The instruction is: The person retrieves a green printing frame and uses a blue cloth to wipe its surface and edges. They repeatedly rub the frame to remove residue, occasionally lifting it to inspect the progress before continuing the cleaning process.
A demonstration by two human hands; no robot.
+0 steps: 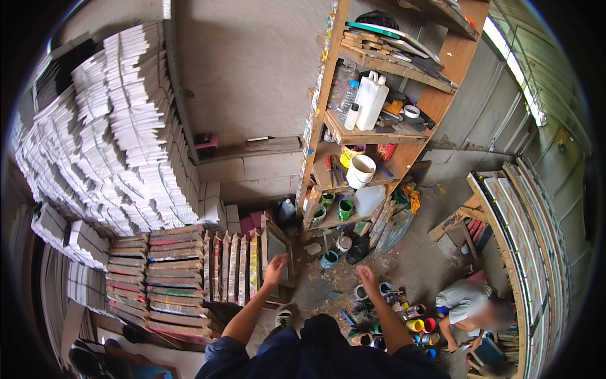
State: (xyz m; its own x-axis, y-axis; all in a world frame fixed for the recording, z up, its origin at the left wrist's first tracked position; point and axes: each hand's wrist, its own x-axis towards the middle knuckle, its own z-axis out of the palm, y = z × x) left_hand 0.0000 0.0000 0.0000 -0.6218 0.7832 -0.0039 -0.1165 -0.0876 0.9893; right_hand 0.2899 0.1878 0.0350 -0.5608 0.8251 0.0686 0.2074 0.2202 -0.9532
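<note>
Mind tipping the wooden-framed screen [275,244], standing beside the row of wooden frames [235,268] and just beyond the left hand [275,270], grip impossible to tell, through a careless brush, or upsetting lidless paint cans [415,325] near the empty, loosely uncurled right hand [368,280] through a misstep.

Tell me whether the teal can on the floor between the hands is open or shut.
Open: the teal can shows teal inside its uncovered mouth.
</note>
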